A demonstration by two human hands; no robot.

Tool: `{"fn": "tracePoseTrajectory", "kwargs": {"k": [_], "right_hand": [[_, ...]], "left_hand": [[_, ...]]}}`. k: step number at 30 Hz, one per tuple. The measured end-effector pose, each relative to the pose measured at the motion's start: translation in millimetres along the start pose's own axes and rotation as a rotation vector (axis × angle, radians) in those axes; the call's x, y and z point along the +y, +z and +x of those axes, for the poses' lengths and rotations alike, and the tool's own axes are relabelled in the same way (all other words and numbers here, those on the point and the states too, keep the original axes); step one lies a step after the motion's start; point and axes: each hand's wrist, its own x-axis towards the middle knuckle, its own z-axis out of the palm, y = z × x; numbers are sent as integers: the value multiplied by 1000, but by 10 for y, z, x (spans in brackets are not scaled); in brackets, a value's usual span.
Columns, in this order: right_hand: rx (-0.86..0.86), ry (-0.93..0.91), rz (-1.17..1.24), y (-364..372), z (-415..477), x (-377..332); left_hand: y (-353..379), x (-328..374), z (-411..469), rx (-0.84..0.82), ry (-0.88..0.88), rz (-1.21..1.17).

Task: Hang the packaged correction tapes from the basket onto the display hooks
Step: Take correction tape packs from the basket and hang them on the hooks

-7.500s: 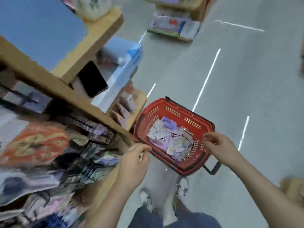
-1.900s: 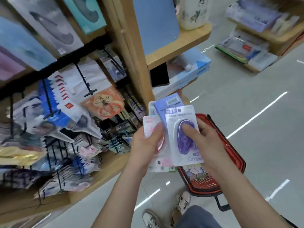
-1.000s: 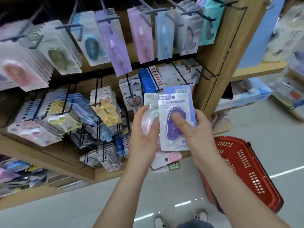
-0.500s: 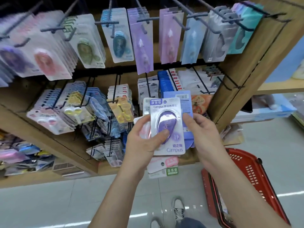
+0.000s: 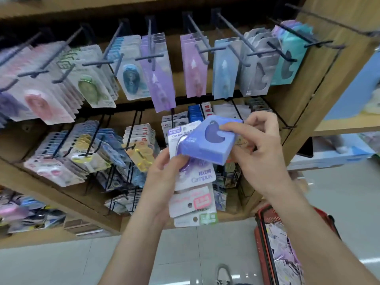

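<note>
My left hand [image 5: 164, 171] grips a fanned stack of packaged correction tapes [image 5: 195, 182]; the front one is a white Campus card with a purple tape, and pink and green labelled cards hang below it. My right hand [image 5: 259, 153] pinches a blue-purple boxed pack [image 5: 211, 140], tilted flat over the top of the stack. Both hands are raised in front of the display hooks [image 5: 150, 56], where rows of carded tapes hang. The red basket [image 5: 265, 219] stands on the floor at the lower right, with several packs inside.
Black hooks [image 5: 236, 36] jut out toward me along the upper rail, with lower hooks [image 5: 131, 140] full of smaller packs. A wooden upright [image 5: 320, 83] borders the rack on the right. My shoe [image 5: 223, 274] is on the grey floor below.
My right hand has pulled the blue-purple pack out from behind the stack and tilted it over the front. The view has moved closer to the rack.
</note>
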Motion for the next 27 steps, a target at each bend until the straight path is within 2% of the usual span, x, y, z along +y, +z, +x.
{"fn": "tracePoseTrajectory", "kwargs": {"k": [5,10,14,17,24,27], "right_hand": [[-113,203,196,-115,-24,181],[-82,547,630,-309,74,85],[-34,459,400,-453,62,223],[5,407,478,-600,45,278],[362,521,638,-993,161,531],[370,533,632,-1146,289,605]], "left_hand": [[96,60,108,44,87,82],[232,51,187,-4,183,229],[420,2,262,-56,228,328],[611,1,324,-88,304,385],[1056,-45,599,-170,345,393],[1237,-95,692,-249,349,372]]}}
